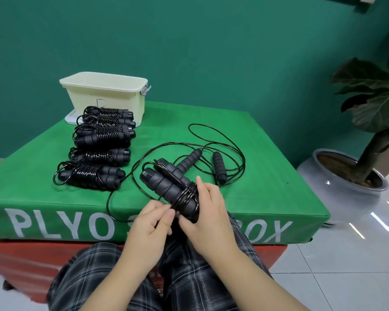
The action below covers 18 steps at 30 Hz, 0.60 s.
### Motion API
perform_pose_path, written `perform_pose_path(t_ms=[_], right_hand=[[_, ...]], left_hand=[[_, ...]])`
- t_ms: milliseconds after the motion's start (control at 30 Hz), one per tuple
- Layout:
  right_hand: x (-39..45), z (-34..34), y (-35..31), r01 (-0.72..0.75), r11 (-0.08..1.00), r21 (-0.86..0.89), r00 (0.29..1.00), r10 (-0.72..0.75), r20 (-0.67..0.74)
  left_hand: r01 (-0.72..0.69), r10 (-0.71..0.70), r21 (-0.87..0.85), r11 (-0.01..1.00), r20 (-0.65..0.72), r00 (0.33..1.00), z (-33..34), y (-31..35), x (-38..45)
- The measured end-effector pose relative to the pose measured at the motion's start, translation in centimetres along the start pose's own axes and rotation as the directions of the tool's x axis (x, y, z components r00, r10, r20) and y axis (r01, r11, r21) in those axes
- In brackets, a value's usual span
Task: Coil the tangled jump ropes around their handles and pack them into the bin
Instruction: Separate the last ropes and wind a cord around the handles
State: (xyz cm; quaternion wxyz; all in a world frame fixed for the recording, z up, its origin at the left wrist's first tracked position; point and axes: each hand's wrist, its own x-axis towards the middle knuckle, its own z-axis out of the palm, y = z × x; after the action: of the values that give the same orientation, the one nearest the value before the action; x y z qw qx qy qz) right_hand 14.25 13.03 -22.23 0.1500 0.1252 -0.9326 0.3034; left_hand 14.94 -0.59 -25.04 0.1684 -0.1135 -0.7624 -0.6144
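A gym or fitness room: a padded green plyo box (pixel 256 153) lettered "PLYO ... BOX" sits on a red one (pixel 20 265), with black jump ropes (pixel 99 135) laid on top, a teal wall (pixel 189 52) behind, glossy tiled floor (pixel 346 265) and a potted plant (pixel 368 108) in the corner

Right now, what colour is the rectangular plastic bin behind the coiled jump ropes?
Cream, a pale off-white bin; the head view shows it best.
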Motion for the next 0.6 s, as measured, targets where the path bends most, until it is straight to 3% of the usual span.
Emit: perform_pose_path(t_ms=[167, 300, 500, 600], right_hand=[[-0.1, -0.6, -0.1, -0.048, 0.984, 0.172, 0.996, 0.059, -0.061], [-0.2, -0.5, -0.2, -0.098, 0.941, 0.324, 0.991, 0.122, -0.053], [-0.7, -0.4, -0.5, -0.107, 0.764, 0.636, 0.990, 0.143, -0.005], [-0.8, -0.5, -0.4, -0.098, 0.717, 0.690, 0.993, 0.118, 0.019]], left_hand=[[-0.034, 0.038, -0.051, 0.998, 0.071, 0.997, -0.1, 0.3, 0.1], [-0.049, 0.049, 0.001, 0.999, -0.066, 0.997, -0.3, 0.9, 0.2], [0.186, -0.221, -0.189, 0.964, -0.185, 0.958, 0.3, 0.7, 0.6], [0.270, -0.301, -0.229, 0.935, -0.113, 0.947, 0.4, 0.9, 0.8]])
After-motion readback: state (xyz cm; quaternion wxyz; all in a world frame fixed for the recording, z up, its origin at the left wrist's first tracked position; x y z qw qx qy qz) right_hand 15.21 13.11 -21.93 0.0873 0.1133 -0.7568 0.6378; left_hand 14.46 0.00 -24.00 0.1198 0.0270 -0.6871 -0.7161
